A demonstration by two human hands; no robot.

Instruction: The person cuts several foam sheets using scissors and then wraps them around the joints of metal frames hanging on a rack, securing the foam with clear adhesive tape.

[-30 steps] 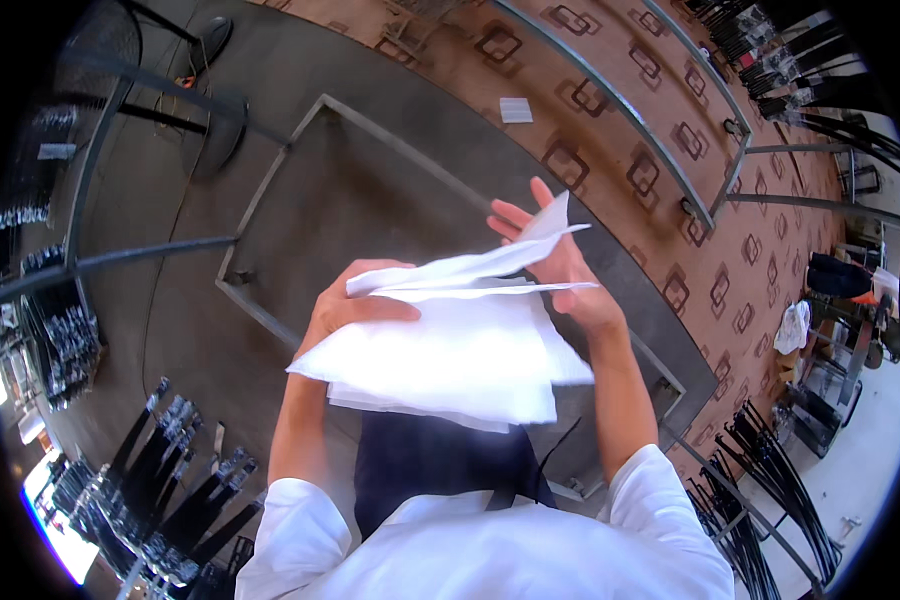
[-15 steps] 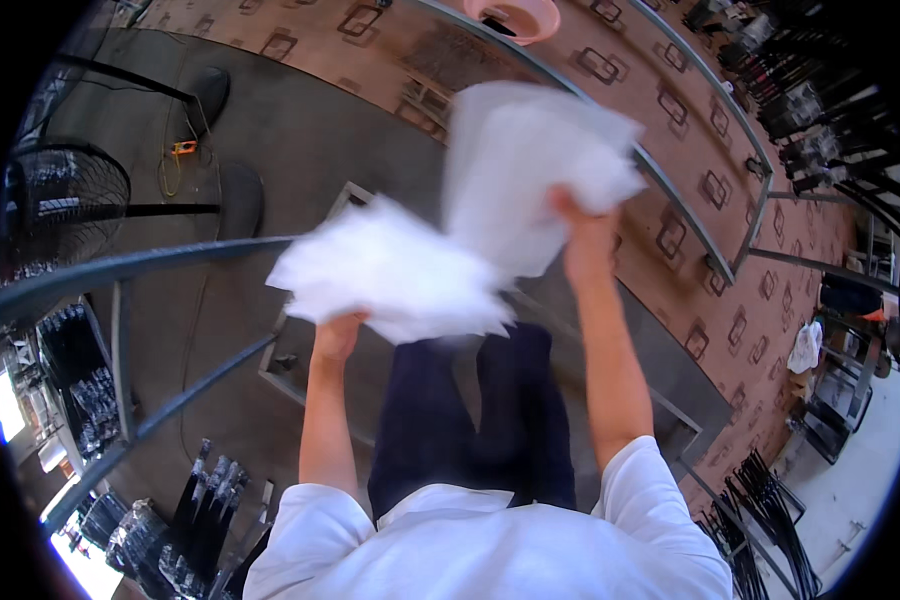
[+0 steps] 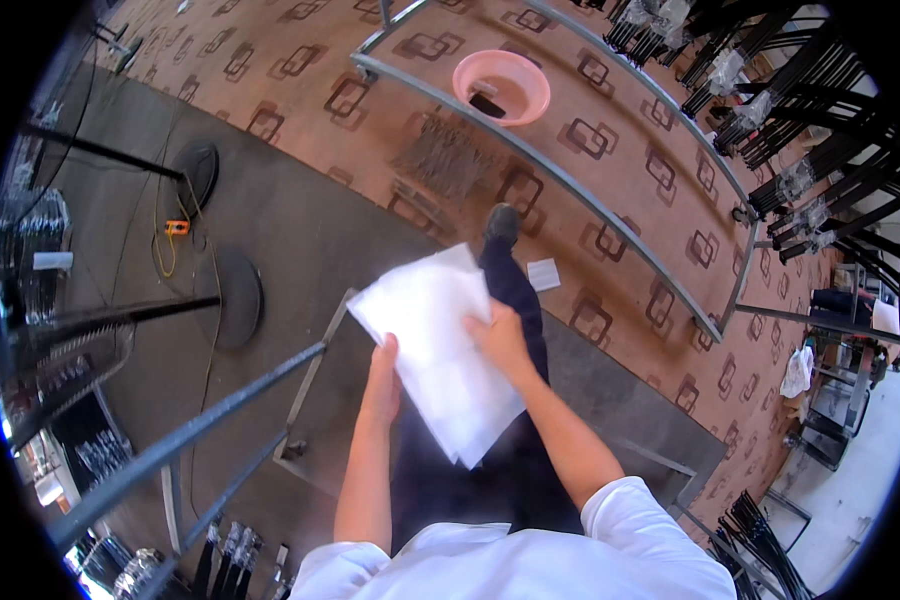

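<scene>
A stack of thin white sheets, some of them translucent like plastic bags, is held in front of my body between both hands. My left hand grips its left edge, thumb on top and the other fingers hidden underneath. On the right side, my right hand closes on the stack with its thumb lying over the upper face. The sheets are slightly fanned and blurred at their lower end. Whether they are paper or plastic I cannot tell for sure.
A metal-framed cart stands ahead on patterned flooring, with a pink basin inside its frame. A small white piece lies beside my foot. Fan stands and blue-grey rails are at left; bundled black rods at far right.
The two separate bunches of white sheets have come together into one stack. My right hand has moved down and inward. My view has shifted, and one leg now reaches forward.
</scene>
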